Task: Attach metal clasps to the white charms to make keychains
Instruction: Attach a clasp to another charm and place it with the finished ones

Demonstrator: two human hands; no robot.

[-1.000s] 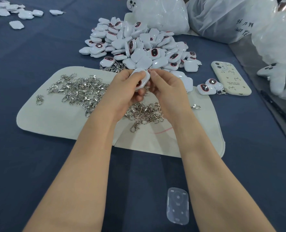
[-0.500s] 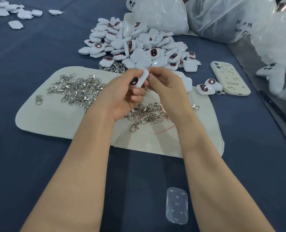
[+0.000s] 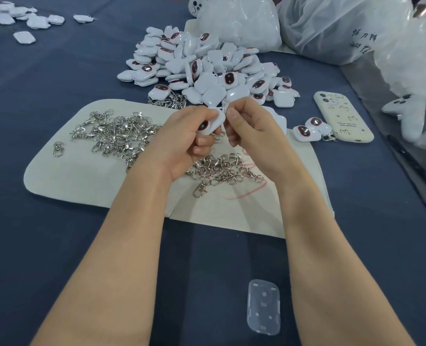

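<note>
left hand (image 3: 184,141) grips a white charm (image 3: 213,122) above the pale mat (image 3: 82,176). right hand (image 3: 254,131) pinches a metal clasp (image 3: 224,105) at the charm's top edge. loose clasps (image 3: 117,136) lie on the mat, charm pile (image 3: 202,68) behind.

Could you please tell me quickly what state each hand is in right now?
Left hand: closed round a white charm.
Right hand: pinching what looks like a small metal clasp at the charm's top edge.
</note>
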